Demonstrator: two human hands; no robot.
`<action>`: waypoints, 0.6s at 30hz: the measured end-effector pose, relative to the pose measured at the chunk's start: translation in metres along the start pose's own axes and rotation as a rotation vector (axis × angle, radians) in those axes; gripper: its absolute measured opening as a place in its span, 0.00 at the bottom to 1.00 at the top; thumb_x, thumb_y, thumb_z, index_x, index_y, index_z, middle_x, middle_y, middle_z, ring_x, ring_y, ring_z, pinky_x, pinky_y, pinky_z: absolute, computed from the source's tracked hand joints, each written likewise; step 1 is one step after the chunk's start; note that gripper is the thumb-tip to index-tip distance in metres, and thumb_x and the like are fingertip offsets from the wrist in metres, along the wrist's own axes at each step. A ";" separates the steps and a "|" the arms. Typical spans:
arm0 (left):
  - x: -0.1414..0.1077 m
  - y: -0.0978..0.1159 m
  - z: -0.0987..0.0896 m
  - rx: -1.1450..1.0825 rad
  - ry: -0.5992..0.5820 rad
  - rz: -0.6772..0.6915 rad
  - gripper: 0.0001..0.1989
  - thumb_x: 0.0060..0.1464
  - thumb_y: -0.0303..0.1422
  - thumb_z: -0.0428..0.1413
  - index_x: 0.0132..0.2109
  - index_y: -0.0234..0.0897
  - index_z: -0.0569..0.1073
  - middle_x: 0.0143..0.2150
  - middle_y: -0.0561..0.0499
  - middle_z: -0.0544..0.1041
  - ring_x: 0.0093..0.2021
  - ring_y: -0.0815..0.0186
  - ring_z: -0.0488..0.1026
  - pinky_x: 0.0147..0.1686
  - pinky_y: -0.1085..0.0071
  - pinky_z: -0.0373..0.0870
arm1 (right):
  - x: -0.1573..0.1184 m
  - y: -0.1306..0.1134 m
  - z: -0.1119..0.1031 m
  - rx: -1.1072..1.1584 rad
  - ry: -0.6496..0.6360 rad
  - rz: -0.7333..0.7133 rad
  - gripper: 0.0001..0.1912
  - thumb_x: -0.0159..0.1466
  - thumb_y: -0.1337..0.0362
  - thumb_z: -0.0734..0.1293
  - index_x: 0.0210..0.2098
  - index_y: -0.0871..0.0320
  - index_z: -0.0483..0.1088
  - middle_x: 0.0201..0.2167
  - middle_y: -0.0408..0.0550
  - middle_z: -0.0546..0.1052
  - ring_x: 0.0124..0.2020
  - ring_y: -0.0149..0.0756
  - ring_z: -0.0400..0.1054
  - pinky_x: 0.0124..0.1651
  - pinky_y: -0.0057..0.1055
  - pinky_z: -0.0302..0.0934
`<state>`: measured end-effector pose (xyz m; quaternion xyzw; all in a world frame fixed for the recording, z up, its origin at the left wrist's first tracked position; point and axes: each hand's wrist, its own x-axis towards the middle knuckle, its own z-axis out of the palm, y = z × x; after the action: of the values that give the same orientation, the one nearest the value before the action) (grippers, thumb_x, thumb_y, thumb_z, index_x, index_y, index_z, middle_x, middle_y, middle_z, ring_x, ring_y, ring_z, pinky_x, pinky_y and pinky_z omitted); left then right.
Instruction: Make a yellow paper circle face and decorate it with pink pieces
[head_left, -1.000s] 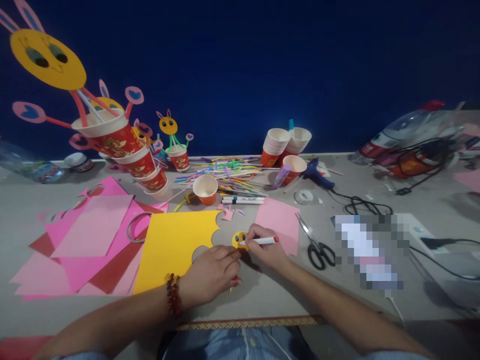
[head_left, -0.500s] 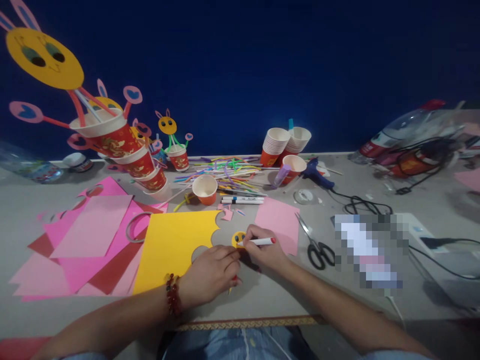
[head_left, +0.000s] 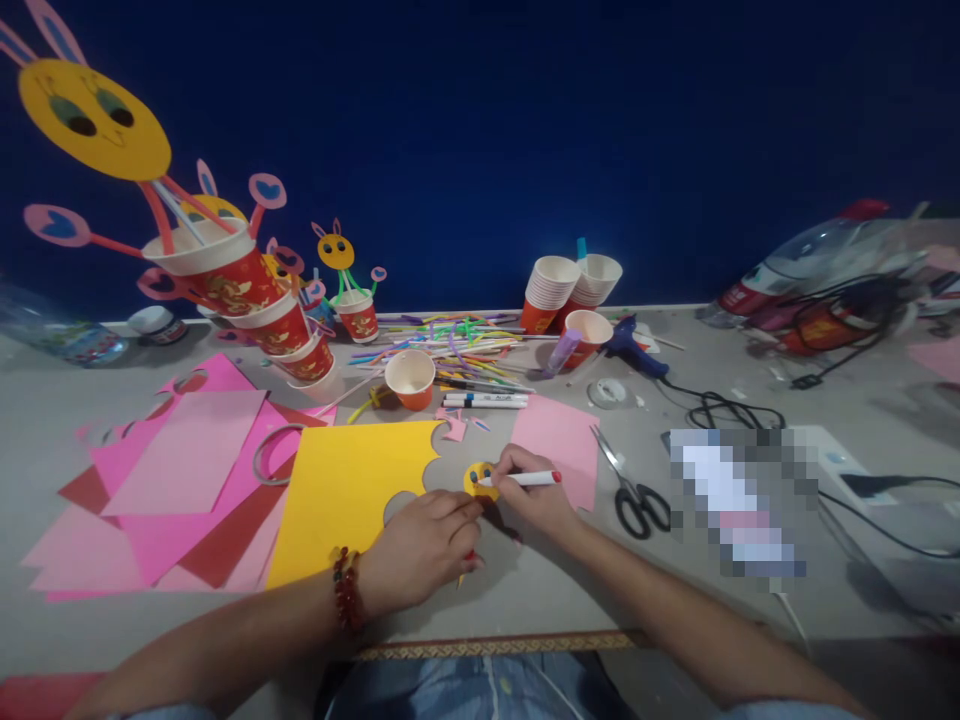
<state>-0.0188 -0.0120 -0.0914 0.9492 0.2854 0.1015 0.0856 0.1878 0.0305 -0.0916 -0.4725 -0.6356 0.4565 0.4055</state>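
My right hand is closed in a writing grip around a white marker with a red end. Its tip meets the face of a small yellow paper disc, which has dark eyes drawn on it. My left hand has its fingers bent at the lower edge of the disc. A small red thing shows at its thumb side, too little visible to name. Left of that hand lies a yellow sheet with scalloped cut-outs. Pink paper lies behind my right hand.
Scissors lie to the right, near a glue gun with its cord. Behind are paper cups, pipe cleaners and markers. Stacked red cups with bunny figures stand at left above pink sheets.
The marker in my right hand has shifted slightly right and up over the disc. My left hand stays almost where it was.
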 end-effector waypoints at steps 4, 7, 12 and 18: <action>0.000 0.000 -0.001 0.006 -0.001 0.005 0.11 0.63 0.39 0.56 0.45 0.35 0.71 0.60 0.44 0.72 0.59 0.58 0.68 0.55 0.61 0.68 | 0.000 0.002 -0.001 0.046 0.040 0.024 0.06 0.55 0.66 0.64 0.22 0.55 0.64 0.18 0.39 0.68 0.21 0.31 0.60 0.25 0.27 0.54; 0.000 0.000 -0.001 0.003 -0.009 -0.002 0.11 0.62 0.39 0.56 0.45 0.36 0.71 0.61 0.44 0.72 0.60 0.58 0.67 0.55 0.61 0.68 | 0.000 0.003 -0.002 0.102 0.051 0.068 0.06 0.55 0.66 0.64 0.22 0.55 0.65 0.17 0.39 0.69 0.20 0.32 0.62 0.25 0.28 0.55; 0.000 0.000 0.000 0.008 -0.026 0.001 0.13 0.63 0.40 0.55 0.47 0.35 0.72 0.62 0.42 0.71 0.60 0.58 0.67 0.56 0.60 0.68 | 0.000 0.003 -0.003 0.261 0.094 0.150 0.05 0.55 0.65 0.64 0.23 0.54 0.64 0.15 0.37 0.68 0.18 0.32 0.63 0.23 0.28 0.56; -0.001 -0.001 0.003 0.008 -0.013 0.004 0.13 0.63 0.41 0.55 0.46 0.35 0.72 0.62 0.43 0.71 0.60 0.57 0.68 0.56 0.59 0.68 | 0.000 0.006 -0.004 0.319 0.089 0.138 0.06 0.57 0.63 0.66 0.25 0.54 0.64 0.16 0.37 0.68 0.18 0.30 0.63 0.24 0.28 0.58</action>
<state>-0.0192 -0.0122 -0.0943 0.9507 0.2833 0.0942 0.0838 0.1925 0.0324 -0.0965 -0.4644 -0.5025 0.5568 0.4710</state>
